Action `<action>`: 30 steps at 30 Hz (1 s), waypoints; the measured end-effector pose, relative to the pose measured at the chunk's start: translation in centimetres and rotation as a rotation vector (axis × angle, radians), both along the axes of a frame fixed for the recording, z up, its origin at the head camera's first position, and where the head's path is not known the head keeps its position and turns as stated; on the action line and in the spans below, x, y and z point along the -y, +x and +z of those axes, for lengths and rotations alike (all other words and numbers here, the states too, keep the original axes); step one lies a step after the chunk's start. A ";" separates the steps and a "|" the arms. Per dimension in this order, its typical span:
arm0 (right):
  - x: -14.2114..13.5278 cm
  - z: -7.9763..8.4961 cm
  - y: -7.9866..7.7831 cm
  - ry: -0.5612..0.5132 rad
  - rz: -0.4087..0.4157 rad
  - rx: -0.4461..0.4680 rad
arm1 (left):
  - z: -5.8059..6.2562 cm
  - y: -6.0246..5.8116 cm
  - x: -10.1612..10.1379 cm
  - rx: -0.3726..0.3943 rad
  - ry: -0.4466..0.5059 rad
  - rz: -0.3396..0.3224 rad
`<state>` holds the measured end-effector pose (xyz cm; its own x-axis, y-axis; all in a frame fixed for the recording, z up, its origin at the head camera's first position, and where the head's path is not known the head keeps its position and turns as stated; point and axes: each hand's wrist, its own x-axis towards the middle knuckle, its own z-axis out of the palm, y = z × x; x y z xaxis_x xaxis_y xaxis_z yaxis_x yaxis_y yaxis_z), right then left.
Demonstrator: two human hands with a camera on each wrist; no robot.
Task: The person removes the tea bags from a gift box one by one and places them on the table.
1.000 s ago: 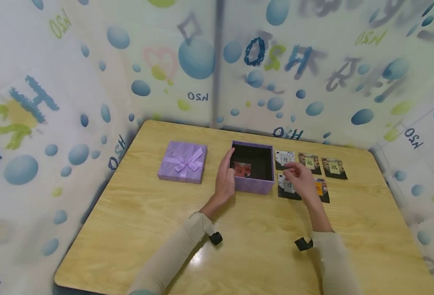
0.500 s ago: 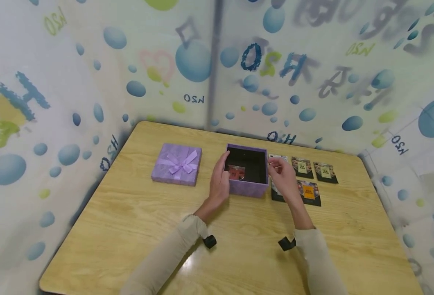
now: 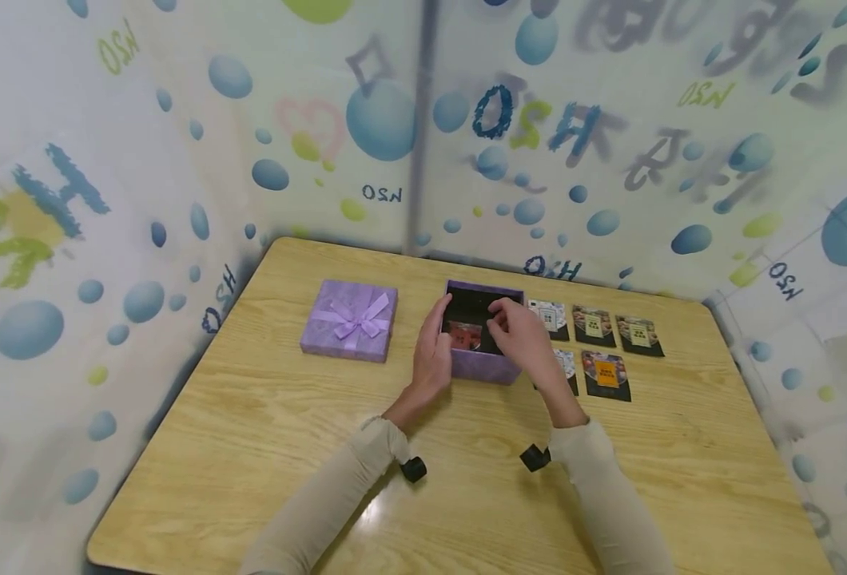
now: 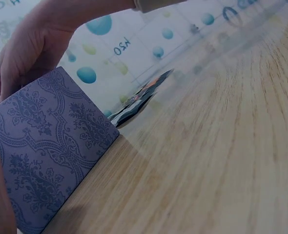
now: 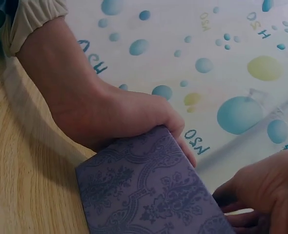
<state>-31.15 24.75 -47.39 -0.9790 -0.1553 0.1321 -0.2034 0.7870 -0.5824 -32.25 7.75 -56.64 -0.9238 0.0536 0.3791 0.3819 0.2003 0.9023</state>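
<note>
A purple gift box (image 3: 487, 367) with a black inside stands without its lid on the table. My left hand (image 3: 432, 361) holds its left wall, thumb over the rim. My right hand (image 3: 527, 339) is over the box's opening, fingertips inside and parted, with nothing seen between them. A red packet (image 3: 464, 336) lies in the box, left of those fingertips. In the left wrist view, the right hand (image 4: 29, 58) reaches down behind the patterned box wall (image 4: 56, 146). In the right wrist view, the left hand (image 5: 119, 112) rests over the box edge.
The purple lid (image 3: 351, 319) with a ribbon bow lies left of the box. To the right are two white packets (image 3: 547, 319), two packets with greenish labels (image 3: 594, 326) and one with an orange label (image 3: 606, 375). Printed wall panels (image 3: 308, 208) stand behind the wooden table (image 3: 467, 479).
My right hand has moved left from above the white packets, past the box's right rim, to over its inside. My left hand stays on the box.
</note>
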 end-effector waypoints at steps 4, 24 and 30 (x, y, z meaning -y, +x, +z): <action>0.6 -0.2 -0.6 0.035 0.135 0.102 | -0.1 0.0 -0.1 0.000 -0.013 0.009; 1.7 -1.6 -2.3 0.133 0.131 0.390 | -0.4 0.2 -0.2 -0.030 -0.051 0.013; 1.5 -1.7 -2.8 0.074 0.150 0.328 | -0.1 -0.2 -0.1 -0.032 -0.045 0.009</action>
<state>-34.00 23.28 -49.09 -0.9331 -0.2977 -0.2018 -0.1318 0.8052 -0.5782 -32.44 7.80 -56.79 -0.9116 0.0632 0.4062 0.4088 0.2437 0.8795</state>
